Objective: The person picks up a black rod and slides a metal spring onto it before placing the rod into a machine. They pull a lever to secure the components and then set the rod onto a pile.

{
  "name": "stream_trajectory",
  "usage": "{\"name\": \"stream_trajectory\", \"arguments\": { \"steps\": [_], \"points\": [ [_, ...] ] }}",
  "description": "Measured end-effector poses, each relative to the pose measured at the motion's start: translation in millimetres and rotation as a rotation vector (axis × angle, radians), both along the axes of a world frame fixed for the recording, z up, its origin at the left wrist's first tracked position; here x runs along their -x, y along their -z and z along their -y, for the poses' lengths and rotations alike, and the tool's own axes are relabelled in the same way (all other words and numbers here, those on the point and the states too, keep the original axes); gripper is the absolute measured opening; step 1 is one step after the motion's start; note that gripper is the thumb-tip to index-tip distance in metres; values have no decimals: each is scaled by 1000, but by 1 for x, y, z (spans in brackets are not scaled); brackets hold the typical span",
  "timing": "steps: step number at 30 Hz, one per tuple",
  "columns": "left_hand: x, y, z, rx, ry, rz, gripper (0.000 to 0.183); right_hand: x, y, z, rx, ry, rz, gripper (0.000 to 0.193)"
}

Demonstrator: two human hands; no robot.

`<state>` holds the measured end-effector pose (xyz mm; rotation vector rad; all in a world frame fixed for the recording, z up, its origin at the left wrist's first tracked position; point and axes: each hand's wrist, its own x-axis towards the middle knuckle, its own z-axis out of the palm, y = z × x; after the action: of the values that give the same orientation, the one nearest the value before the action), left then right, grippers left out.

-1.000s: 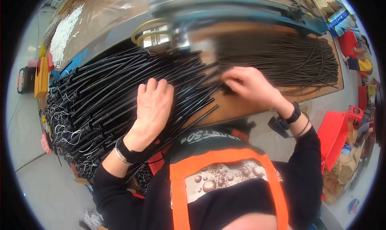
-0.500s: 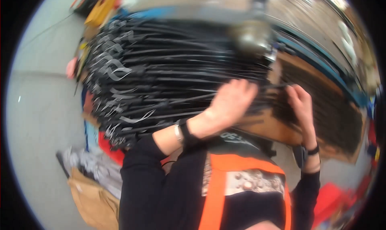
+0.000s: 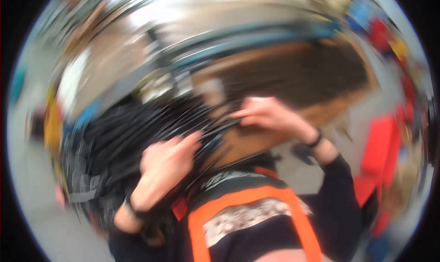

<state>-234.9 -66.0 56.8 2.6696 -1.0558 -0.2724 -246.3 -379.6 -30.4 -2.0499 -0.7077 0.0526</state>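
Note:
A thick layer of long black straps or cords point(image 3: 117, 143) lies to the left, badly smeared by motion, with pale tags or ends showing near its left edge. My left hand point(image 3: 168, 159) is closed at the near right side of this layer, its fingers curled round a thin black strap. My right hand point(image 3: 270, 117) pinches the strap's right end between thumb and fingers, over a brown board. Between the two hands runs a short dark length of it. Blur hides its exact shape.
Beyond the straps stands a shiny metal machine part point(image 3: 158, 85). A brown board point(image 3: 250, 140) with a dark mass of strips point(image 3: 302, 72) on it extends to the right, with a blue-green rail point(image 3: 256, 30) behind. A red box point(image 3: 381, 145) stands at right.
The whole view has swung to the right, so the strap layer now sits lower left and the board nearer the middle. Both hands remain at the right end of the straps.

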Motion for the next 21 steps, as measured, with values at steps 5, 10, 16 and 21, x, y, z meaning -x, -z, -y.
{"name": "stream_trajectory", "arguments": {
  "steps": [5,10,16,21],
  "points": [
    [-40,-17,35,85,288,170,24,-16,20,-19,-44,165,628,46],
    [-96,-34,62,47,337,455,27,18,6,81,338,810,314,55],
    [-124,-29,121,127,558,407,28,-3,-9,134,272,811,370,59],
    [-141,-16,132,79,557,442,30,-37,9,145,150,864,677,48]
  ]
}}
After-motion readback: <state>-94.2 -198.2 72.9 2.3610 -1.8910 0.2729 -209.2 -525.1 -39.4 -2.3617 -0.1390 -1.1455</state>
